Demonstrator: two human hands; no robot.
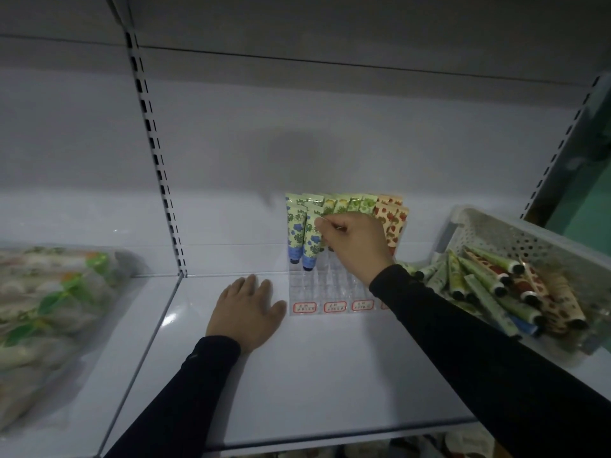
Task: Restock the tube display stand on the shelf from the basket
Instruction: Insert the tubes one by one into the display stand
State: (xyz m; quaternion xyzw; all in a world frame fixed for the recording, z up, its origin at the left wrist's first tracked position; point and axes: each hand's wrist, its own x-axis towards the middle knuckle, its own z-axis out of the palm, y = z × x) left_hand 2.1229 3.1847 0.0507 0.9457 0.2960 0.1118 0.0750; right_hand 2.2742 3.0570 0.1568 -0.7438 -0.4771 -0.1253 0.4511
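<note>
A clear tiered tube display stand (330,289) stands on the white shelf (314,375), with red-framed labels along its front. Blue-flowered, green and strawberry-printed tubes stand cap-down in its back rows. My right hand (355,246) is over the stand's middle and pinches the top of a blue-flowered tube (312,241) in the second column. My left hand (248,309) rests flat on the shelf just left of the stand. A white perforated basket (515,236) to the right holds several loose tubes (496,282).
Bagged goods in clear plastic (49,312) lie on the neighbouring shelf to the left. A slotted upright (155,153) divides the two bays. The basket sits tilted at the shelf's right end, near another slotted upright (562,140).
</note>
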